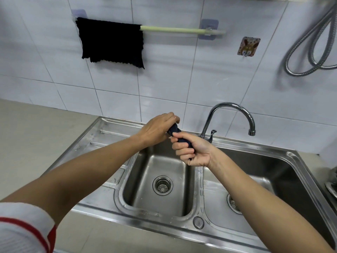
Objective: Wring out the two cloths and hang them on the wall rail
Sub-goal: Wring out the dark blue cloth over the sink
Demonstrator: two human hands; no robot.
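A dark cloth (175, 132), twisted into a tight roll, is held over the left basin of the steel sink (182, 223). My left hand (156, 130) grips its far end, and my right hand (191, 150) is clenched around its near end. Most of the cloth is hidden inside my fists. A second black cloth (112, 42) hangs spread over the left part of the pale green wall rail (180, 30). The rail's right part is bare.
A curved chrome tap (235, 106) rises behind the sink, just right of my hands. A sticker hook (248, 46) and a looped metal shower hose (313, 48) are on the tiled wall at right. The beige counter (36, 128) lies to the left.
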